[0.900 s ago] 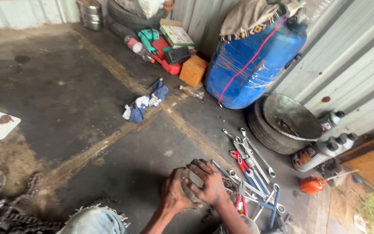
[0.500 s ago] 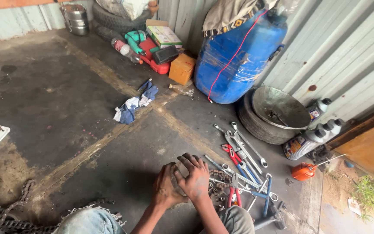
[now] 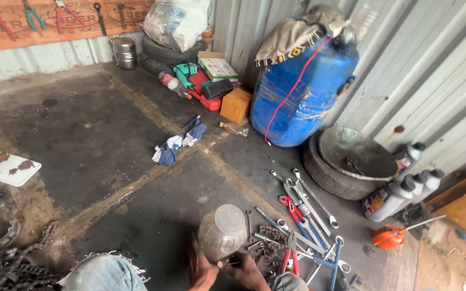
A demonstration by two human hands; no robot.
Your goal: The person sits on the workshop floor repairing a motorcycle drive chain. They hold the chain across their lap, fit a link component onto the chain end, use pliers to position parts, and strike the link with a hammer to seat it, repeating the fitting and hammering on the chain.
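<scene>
My left hand (image 3: 203, 267) and right hand (image 3: 246, 269) grip a grimy jar (image 3: 222, 231) from beneath; spanners (image 3: 303, 210) lie at two o'clock. I'd keep it upright.

1. Both hands sit low at the bottom edge: left hand (image 3: 201, 268) and right hand (image 3: 248, 271) grip a grimy, cloudy plastic jar (image 3: 222, 231) from below, its bottom facing the camera.
2. Just right of the jar: spanners (image 3: 304, 200) and red-handled pliers (image 3: 292, 209) spread on the dark floor (image 3: 82, 140).
3. Blue drum (image 3: 303, 91) against the corrugated wall, cloth draped on top.
4. Tyre with metal basin (image 3: 354, 153) beside the drum; white oil bottles (image 3: 400, 191) near it.
5. Blue-white rag (image 3: 179, 141) mid-floor, well apart from the hands.
</scene>
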